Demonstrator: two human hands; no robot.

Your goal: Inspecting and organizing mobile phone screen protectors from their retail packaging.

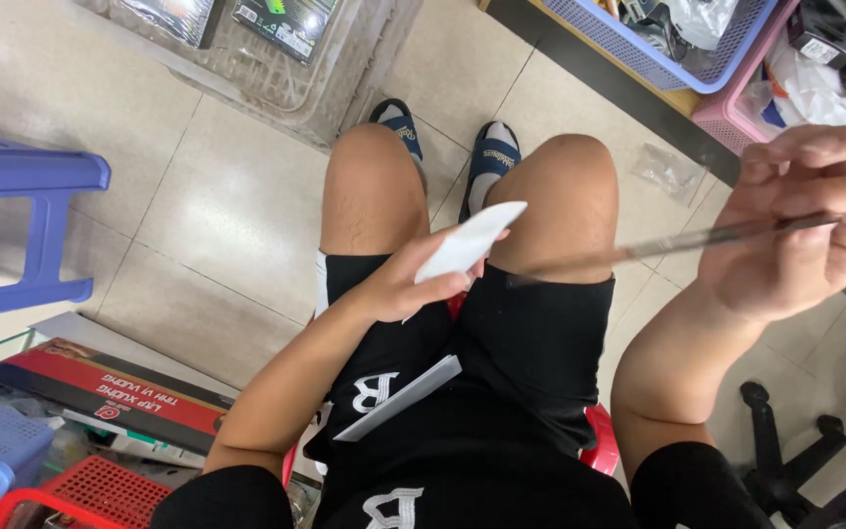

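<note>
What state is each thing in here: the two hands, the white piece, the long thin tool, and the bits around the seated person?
Left hand: closed on a flat white oblong piece, held up over the lap.
Right hand: pinching a long thin dark metal tool, blurred, its tip apart from the white piece.
Grey flat card: lying loose on the black shorts.
Blue plastic stool: standing upright, unoccupied.
Clear plastic bag: lying crumpled on the floor.

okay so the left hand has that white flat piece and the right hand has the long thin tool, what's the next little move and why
Probably bring the two hands closer. The left hand pinches the flat white plastic-looking piece above the lap, while the right hand holds the long thin dark metal tool, motion-blurred, its tip pointing toward the piece but apart from it. Closing that gap looks like the natural step; the tool's exact kind is unclear.
</note>
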